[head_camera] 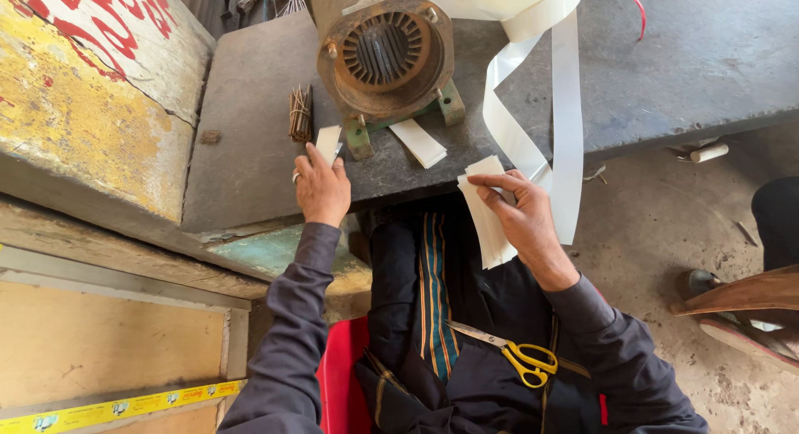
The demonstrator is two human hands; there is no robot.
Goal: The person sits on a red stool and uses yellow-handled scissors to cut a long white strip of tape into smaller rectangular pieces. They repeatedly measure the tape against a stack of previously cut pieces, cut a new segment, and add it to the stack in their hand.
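- Landmark I'm using: motor stator housing (384, 55), rusty, lying on its side on the grey slab bench (666, 59), open bore with bare slots facing me. From here the slots look empty, no paper liners seated that I can make out.
- Long white insulation paper strip (568, 118) hangs off the bench just right of the stator, dropping toward the right hand.
- Right hand (524, 218), below and right of the stator: closed on a stack of cut paper pieces (487, 213), thumb and fingers pinching the top edge.
- Left hand (323, 188), below-left of the stator at the bench edge: fingers gripping one small cut paper piece (327, 141), held upright.
- One loose cut piece (419, 143) lies flat on the bench just below the stator foot.
- Bundle of thin sticks (300, 114) just left of the stator.
- Yellow-handled scissors (520, 359) rest on my lap, well below the stator.
- My read: cutting largely done, a stack is ready; getting pieces into slots not started.
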